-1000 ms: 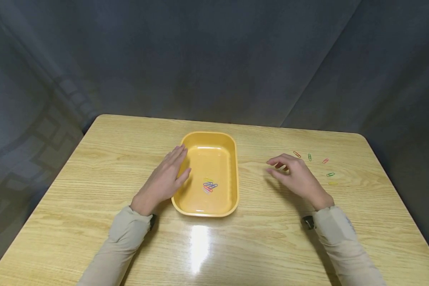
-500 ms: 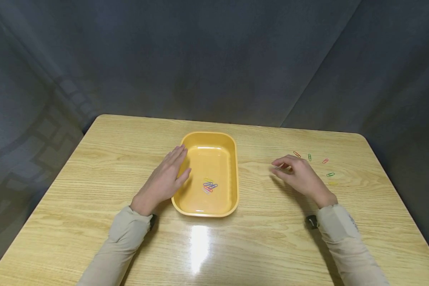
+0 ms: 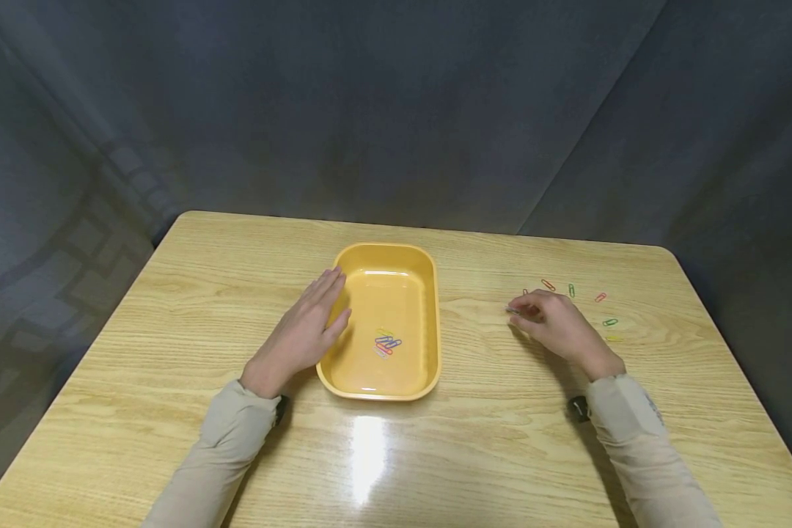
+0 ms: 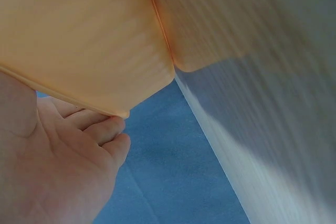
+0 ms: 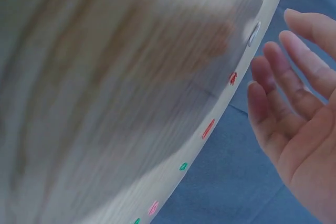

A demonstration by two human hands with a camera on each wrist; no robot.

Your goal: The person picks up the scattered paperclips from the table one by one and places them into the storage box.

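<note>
My left hand lies along the left rim of the yellow plastic tray, fingers straight. In the left wrist view its fingers touch the outside of the tray wall. Inside the tray is a small cluster of paper clips in blue, red, yellow and a pale colour. My right hand hovers low over the table right of the tray. A white paper clip lies on the table by its fingertips. In the right wrist view thumb and fingers are parted, with nothing held.
Several loose paper clips lie beyond and right of the right hand: a red clip, a green clip, a pink clip, another green clip and a yellow clip. Dark curtains hang behind the wooden table.
My right hand has shifted slightly to the right, bringing the white clip and part of another red clip into view by its fingers. The left hand and tray stay in place.
</note>
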